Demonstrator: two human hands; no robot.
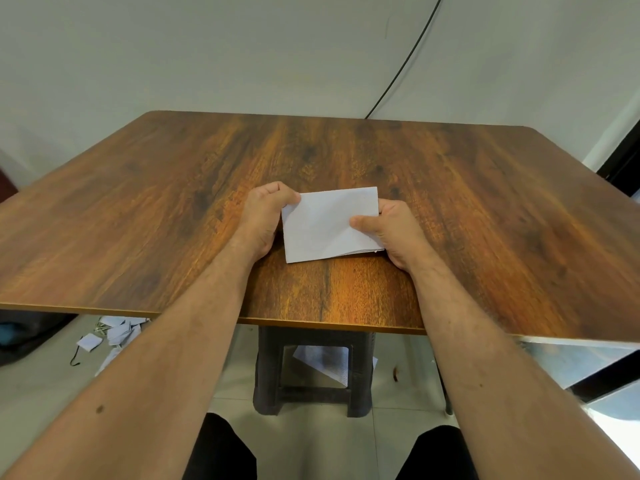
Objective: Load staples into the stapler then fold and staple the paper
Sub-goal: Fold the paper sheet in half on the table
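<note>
Item: folded paper [329,225], white, rectangular, several layers showing as stacked edges at its near right corner.
Location: above the near middle of the table [485,209], between the two hands; whether its underside rests on the wood or is lifted just clear cannot be told.
Orientation: long sides running left to right, slightly skewed, the far right corner highest in view.
Left hand [265,218]: at the paper's left short edge, knuckles up, fingers curled; thumb and fingertips pinch the far left corner. The rest of the left edge runs down beside the palm.
Right hand [391,233]: at the paper's right short edge; thumb [363,224] laid on top of the sheet pointing inward, the other fingers tucked beneath and mostly hidden, so the edge is clamped between them.
Grip relation: paper spans the gap between both hands, held at opposite ends; its centre and near long edge are untouched.
Table: brown wood-grain top with a thin pale edge band.
Under table: dark plastic stool [311,368] on a tiled floor, a white sheet [325,365] lying behind it.
Floor, left: heap of folded white papers [116,334].
Wall: pale, with a black cable [405,60] running down to the table's far edge.
</note>
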